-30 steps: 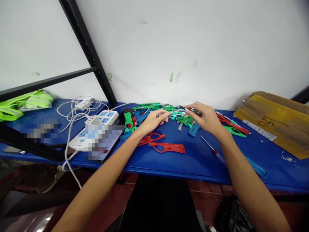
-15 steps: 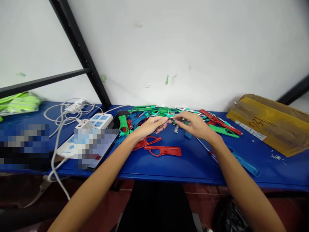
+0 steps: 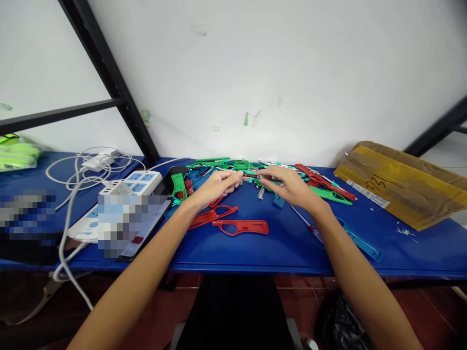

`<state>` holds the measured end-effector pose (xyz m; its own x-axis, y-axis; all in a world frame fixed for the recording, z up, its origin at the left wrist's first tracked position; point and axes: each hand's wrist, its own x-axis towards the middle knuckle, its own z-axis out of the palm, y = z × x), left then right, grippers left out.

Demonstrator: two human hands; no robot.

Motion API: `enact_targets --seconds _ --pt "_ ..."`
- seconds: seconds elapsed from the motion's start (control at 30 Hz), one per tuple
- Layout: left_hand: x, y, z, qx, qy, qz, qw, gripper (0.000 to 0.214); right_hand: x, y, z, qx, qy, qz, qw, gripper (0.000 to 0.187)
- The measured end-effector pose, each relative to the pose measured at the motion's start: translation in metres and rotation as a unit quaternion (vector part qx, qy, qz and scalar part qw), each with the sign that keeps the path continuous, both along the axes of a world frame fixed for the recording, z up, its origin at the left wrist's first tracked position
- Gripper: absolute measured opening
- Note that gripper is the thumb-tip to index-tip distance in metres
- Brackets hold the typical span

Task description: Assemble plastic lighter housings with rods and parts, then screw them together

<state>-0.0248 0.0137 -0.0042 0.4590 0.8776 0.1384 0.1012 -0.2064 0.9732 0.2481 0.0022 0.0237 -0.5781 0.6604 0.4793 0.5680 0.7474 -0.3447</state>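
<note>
My left hand (image 3: 221,185) pinches one end of a thin dark stick-like piece (image 3: 251,176), held level above the table. At its other end, the fingers of my right hand (image 3: 290,184) are closed around it; what exactly it is cannot be made out. Below the hands lies a red plastic lighter-handle half (image 3: 257,227) with a finger loop, beside another red half (image 3: 207,217). Behind the hands spreads a pile of green, blue and red shells (image 3: 237,165) with metal rods, partly hidden by my fingers. A thin metal rod with a red part (image 3: 304,220) lies under my right forearm.
On the right stands a taped cardboard box (image 3: 401,184); a blue shell (image 3: 365,243) lies nearer me. White power strips (image 3: 144,183), looped cables and a tablet (image 3: 146,228) occupy the left side. A black rack post (image 3: 120,87) rises behind them.
The view has swung slightly, so everything sits further left. My hands have drawn a little apart, and more of the dark piece shows between them.
</note>
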Motion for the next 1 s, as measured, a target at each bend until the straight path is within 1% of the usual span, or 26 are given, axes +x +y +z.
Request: enact_targets --seconds 0.17,0.3,0.5,0.67,0.73,0.9,1.0 --pt "-0.001 0.003 -0.004 0.033 0.02 0.017 0.999 0.057 -0.001 -0.002 0.002 0.018 -0.01 -0.004 1.0 0.034" --pt "-0.001 0.003 -0.004 0.052 0.027 0.029 0.998 0.057 -0.002 -0.002 0.002 0.023 -0.017 -0.003 1.0 0.034" --pt "0.002 -0.001 0.0 0.036 0.036 0.022 0.998 0.059 -0.002 0.002 -0.001 0.038 -0.034 0.016 0.999 0.036" --pt "0.002 -0.002 0.0 0.016 0.06 0.006 0.998 0.053 -0.004 0.003 -0.006 0.053 -0.061 0.024 0.996 0.035" --pt "0.002 -0.004 0.002 0.032 0.082 -0.001 0.996 0.052 -0.007 0.002 -0.007 0.052 -0.07 0.024 0.996 0.035" --pt "0.007 -0.01 0.008 0.11 0.13 0.0 0.985 0.053 -0.016 -0.002 -0.012 0.044 -0.067 0.024 0.996 0.029" --pt "0.01 -0.009 0.004 0.138 0.145 0.004 0.98 0.051 -0.017 -0.001 -0.016 0.043 -0.067 0.015 0.997 0.024"
